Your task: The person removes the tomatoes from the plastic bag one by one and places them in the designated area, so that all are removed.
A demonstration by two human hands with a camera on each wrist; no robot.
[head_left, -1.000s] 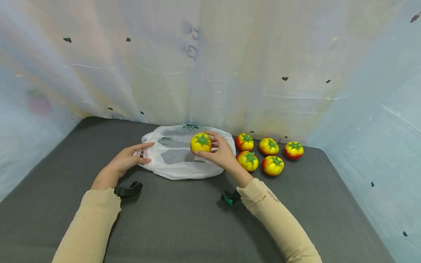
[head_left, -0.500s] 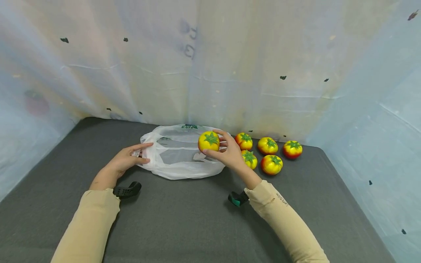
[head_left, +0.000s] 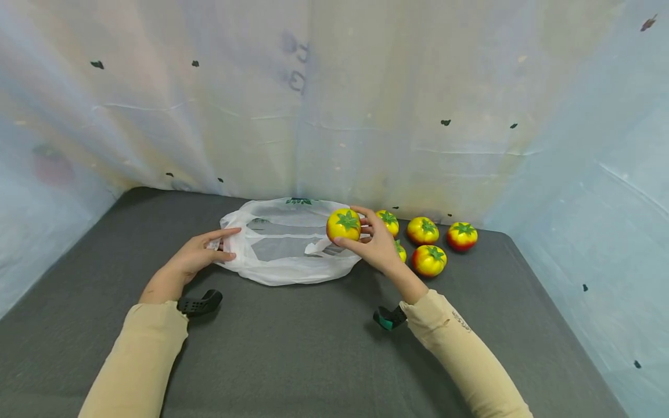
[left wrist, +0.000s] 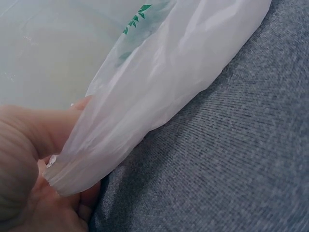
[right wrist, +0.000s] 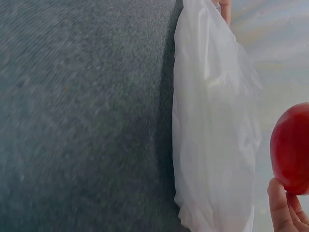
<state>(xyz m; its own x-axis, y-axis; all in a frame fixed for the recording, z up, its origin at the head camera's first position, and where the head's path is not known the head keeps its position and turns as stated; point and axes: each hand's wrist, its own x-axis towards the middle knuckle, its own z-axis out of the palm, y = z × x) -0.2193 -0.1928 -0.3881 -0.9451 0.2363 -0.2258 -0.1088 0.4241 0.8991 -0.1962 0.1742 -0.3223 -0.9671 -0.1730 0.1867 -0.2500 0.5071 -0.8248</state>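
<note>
A white, thin plastic bag (head_left: 284, 273) lies on the table with its wide mouth facing up. My left hand (head_left: 194, 256) grips the bag's left end; in the left wrist view, the gathered plastic (left wrist: 145, 92) passes between thumb and fingers. Over the right part of the bag's mouth, my right hand (head_left: 380, 247) holds a yellow-and-red tomato (head_left: 343, 226) by its side, green leafy top showing. The right wrist view catches the red underside of this tomato (right wrist: 291, 150) at fingertips, beyond the bag's side (right wrist: 212, 125).
Several more tomatoes (head_left: 429, 260) sit on the dark grey table (head_left: 292, 348) right of the bag, two partly behind my right hand. A pale hanging sheet (head_left: 355, 116) stands along the table's back edge, with bluish sheets at both sides.
My right hand has moved to the right with the tomato, from over the bag's middle to its right part. The left hand keeps its grip on the bag.
</note>
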